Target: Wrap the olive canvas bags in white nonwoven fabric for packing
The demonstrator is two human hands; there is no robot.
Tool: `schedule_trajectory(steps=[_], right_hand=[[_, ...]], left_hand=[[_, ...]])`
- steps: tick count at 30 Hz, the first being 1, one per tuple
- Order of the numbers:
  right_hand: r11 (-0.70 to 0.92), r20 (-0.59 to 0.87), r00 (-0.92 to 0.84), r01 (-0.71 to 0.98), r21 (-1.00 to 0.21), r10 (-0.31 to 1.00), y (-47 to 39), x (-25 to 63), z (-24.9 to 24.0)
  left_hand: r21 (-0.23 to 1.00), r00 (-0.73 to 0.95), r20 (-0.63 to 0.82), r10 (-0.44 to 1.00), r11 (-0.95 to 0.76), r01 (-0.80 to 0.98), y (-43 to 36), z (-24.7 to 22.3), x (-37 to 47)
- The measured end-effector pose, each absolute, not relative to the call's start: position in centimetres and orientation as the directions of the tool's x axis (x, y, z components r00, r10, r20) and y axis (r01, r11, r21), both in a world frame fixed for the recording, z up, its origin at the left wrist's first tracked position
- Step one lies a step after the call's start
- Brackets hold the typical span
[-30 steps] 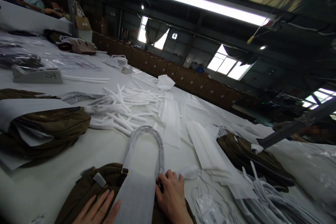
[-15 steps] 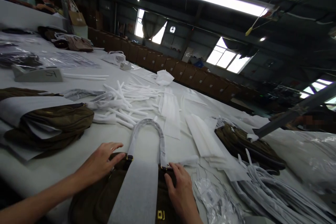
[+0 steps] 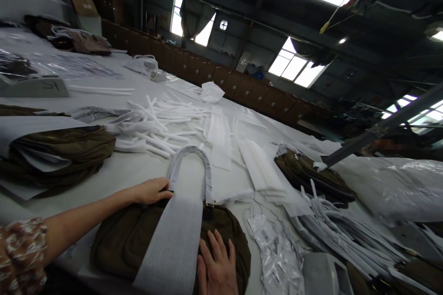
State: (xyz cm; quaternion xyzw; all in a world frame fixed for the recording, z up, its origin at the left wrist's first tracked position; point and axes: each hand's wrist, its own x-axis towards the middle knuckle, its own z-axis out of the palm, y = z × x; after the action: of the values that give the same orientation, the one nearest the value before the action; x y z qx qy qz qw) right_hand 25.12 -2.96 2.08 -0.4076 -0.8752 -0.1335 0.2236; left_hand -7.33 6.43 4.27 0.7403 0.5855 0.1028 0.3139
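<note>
An olive-brown handbag (image 3: 119, 239) lies on the white table in front of me. Its arched handle (image 3: 208, 175) is wrapped in pale tissue and points away from me. A strip of white paper (image 3: 171, 244) runs down the middle of the bag. My left hand (image 3: 152, 191) is closed, thumb and fingers pinching at the left base of the handle; the exact grip is partly hidden. Spread out, my right hand (image 3: 218, 262) rests on the bag's right front, beside the paper strip, its fingers open.
Another olive bag (image 3: 79, 147) with white paper lies left, a third (image 3: 311, 175) right. White padding rods (image 3: 162, 124) pile up beyond the handle. Foam sheets (image 3: 259, 166), plastic-wrapped tags (image 3: 277, 249), wrapped straps (image 3: 346, 235) and a grey device (image 3: 321, 272) are to the right.
My left hand has moved right and closed at the handle's left base. My right hand has left the right base and come down onto the bag's front. The view has shifted slightly.
</note>
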Motion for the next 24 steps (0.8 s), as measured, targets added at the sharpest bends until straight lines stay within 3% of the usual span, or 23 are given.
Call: schedule_trajectory(steps=[6,12,17,24], right_hand=[[0.724,0.645,-0.580,0.687,0.059,0.498,-3.0,24.8,1.7],[0.742,0.793,-0.442,0.671,-0.019,0.420,-3.2,24.4,0.3],[0.835,0.710,-0.641,0.533,0.137,0.293,-2.5,24.8,1.1],[0.821,0.725,-0.555,0.571,-0.024,0.407,-2.3,23.7,0.6]], left_hand=[[0.561,0.285,-0.222,0.932,-0.117,0.820,6.2,4.2,-6.2],[0.626,0.356,-0.256,0.899,-0.126,0.769,5.6,4.7,-7.3],[0.657,0.315,-0.260,0.913,-0.072,0.750,5.5,4.6,-6.8],[0.726,0.321,-0.131,0.938,-0.130,0.676,7.7,7.9,-6.4]])
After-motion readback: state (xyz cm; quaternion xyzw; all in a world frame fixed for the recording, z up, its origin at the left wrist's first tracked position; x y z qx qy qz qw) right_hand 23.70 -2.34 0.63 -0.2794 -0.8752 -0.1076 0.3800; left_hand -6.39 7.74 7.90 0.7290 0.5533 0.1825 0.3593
